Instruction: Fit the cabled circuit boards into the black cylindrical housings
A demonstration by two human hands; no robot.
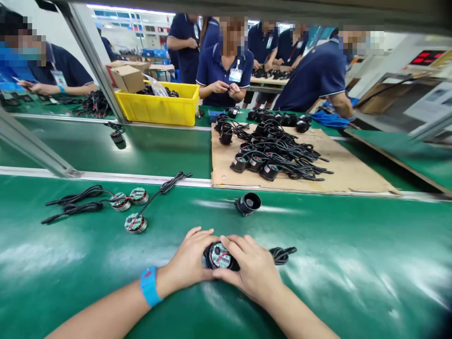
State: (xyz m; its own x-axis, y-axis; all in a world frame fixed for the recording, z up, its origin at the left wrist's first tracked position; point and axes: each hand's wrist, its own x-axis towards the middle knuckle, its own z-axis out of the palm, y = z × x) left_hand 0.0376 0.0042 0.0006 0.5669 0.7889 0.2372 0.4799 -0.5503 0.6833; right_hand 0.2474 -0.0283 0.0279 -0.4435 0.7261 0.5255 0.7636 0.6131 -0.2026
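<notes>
A round black housing with a green circuit board (221,255) in its open top stands on the green bench, between my two hands. My left hand (189,259) wraps its left side, a blue band on the wrist. From the right, my right hand (249,263) grips it, fingers on the rim. A coiled black cable (282,254) lies just beyond my right hand. Farther back stands an empty black housing (248,204). At the left lie round board units, one of them nearer (135,223), with black cables (83,200).
Behind the bench's metal edge, a cardboard sheet (346,165) holds several black housings with cables. A yellow bin (158,104) stands at the back left beside a slanted metal post (92,56). Another unit (117,137) lies on the middle strip. Several people in dark blue shirts work beyond.
</notes>
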